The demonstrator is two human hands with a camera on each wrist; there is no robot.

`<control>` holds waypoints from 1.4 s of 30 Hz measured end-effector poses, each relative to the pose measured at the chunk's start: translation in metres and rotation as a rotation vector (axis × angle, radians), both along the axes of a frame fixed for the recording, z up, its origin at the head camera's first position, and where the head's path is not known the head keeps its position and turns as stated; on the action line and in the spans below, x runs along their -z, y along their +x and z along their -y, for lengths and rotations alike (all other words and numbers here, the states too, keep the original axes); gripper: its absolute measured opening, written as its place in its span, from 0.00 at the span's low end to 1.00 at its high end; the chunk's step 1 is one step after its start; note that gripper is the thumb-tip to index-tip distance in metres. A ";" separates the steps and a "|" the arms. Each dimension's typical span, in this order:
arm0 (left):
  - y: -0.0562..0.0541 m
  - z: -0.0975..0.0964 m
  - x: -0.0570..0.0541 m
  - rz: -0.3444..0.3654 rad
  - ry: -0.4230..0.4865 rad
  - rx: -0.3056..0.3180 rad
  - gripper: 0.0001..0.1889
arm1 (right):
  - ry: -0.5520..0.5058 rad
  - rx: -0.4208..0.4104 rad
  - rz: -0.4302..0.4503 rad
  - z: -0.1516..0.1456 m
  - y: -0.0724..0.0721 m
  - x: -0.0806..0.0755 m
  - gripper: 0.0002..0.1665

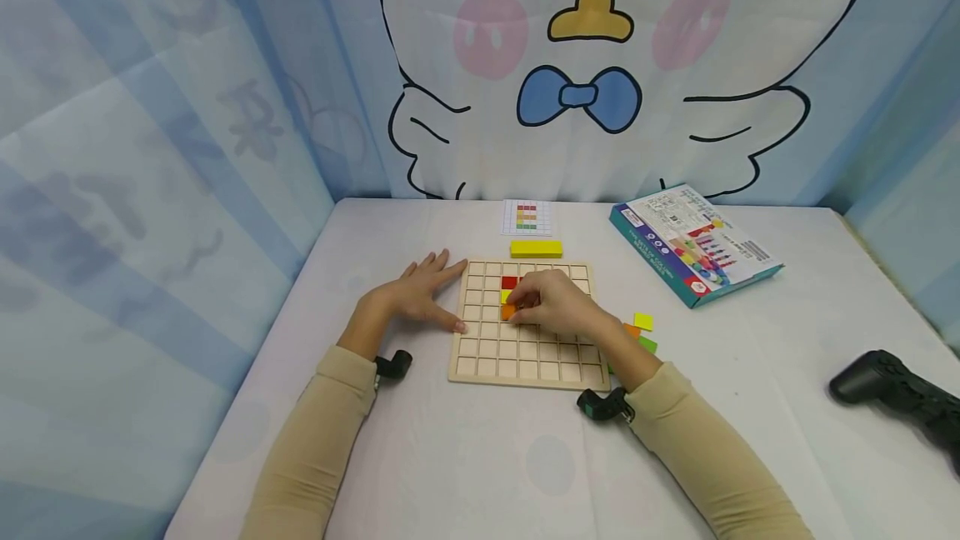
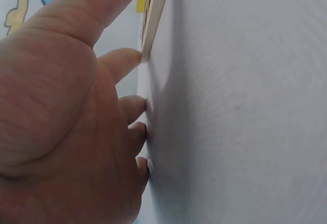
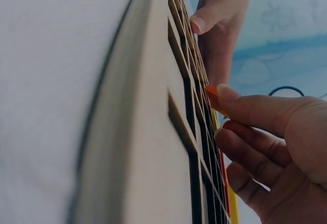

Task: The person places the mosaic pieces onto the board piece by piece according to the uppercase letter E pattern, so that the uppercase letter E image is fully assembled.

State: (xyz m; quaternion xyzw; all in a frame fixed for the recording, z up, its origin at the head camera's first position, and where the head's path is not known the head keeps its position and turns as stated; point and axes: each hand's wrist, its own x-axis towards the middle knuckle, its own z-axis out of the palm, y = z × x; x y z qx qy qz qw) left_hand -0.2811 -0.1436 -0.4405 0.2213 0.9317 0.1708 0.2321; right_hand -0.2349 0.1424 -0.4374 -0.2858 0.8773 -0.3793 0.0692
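A wooden grid board [image 1: 487,372] lies flat on the table. Spread wide, my left hand [image 1: 423,290] touches the board's left edge with thumb and index finger; its other fingertips rest on the cloth in the left wrist view. Over the upper middle of the grid, my right hand [image 1: 558,302] pinches an orange tile [image 3: 212,97] between thumb and fingers, low at the squares. A red tile [image 1: 509,282] and a yellow tile [image 1: 505,297] sit in the same column, above the orange one. My right fingers hide the squares just to the right.
Behind the board are a yellow bar [image 1: 536,250] and a card with a coloured grid pattern [image 1: 528,227]. Loose tiles, including a yellow one [image 1: 643,322] and a green one [image 1: 648,344], lie beside my right forearm. A box [image 1: 697,244] and a black game controller [image 1: 892,390] are farther right.
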 end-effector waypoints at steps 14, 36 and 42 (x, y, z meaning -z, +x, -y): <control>-0.001 0.000 0.001 -0.001 0.001 -0.004 0.64 | 0.044 -0.001 0.008 0.001 0.000 0.000 0.12; 0.000 0.000 0.001 -0.008 0.001 -0.001 0.63 | 0.069 0.031 0.007 -0.001 0.000 -0.001 0.16; 0.002 0.000 -0.001 -0.010 0.016 0.003 0.63 | 0.017 0.047 -0.013 -0.010 -0.001 -0.015 0.19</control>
